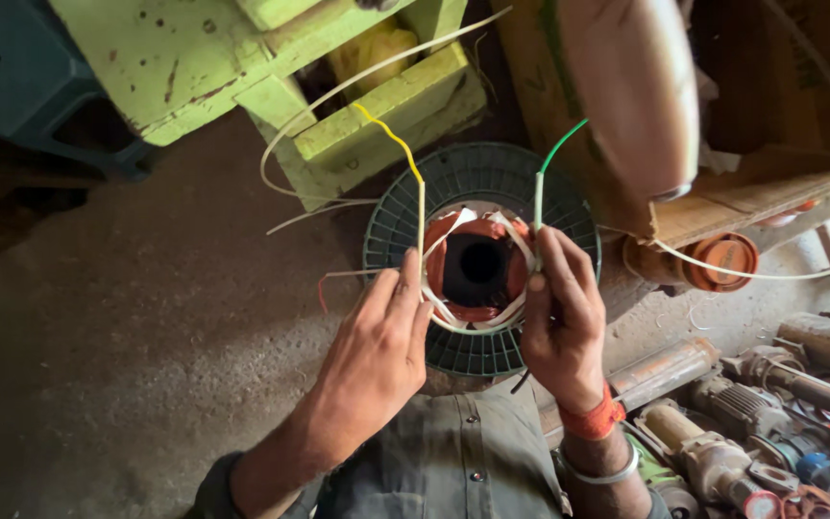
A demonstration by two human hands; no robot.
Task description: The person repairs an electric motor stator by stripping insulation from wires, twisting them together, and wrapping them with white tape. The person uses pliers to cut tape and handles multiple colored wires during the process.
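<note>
Copper-coloured windings are seen wrapped around a round motor stator with a dark central bore (477, 271), which is rested on a dark green ribbed plastic disc (477, 178) just in front of the person's lap, over the dusty concrete floor (127, 317). The stator is kept low and close, so that both hands can reach its upper face and the leads can be drawn upward away from the coil.

A cream-sleeved lead with a yellow wire tip (421, 207) is pinched between the thumb and fingers of the left hand (377, 351), and is held upright so that its sleeve stays straight above the winding. A second cream-sleeved lead with a green wire tip (539, 192) is pinched in the same manner by the right hand (561, 322), on whose wrist an orange thread band (596, 421) and a metal bangle (607, 473) are worn. The two leads are kept apart, one on each side of the bore, apparently so that they are not tangled.

A worn pale green wooden frame (242, 58) is stood behind the disc, with loose cream sleeving looped across it. Grimy grey power-tool bodies and motor parts (770, 423) are laid in a heap at the person's right, well apart from the stator.
</note>
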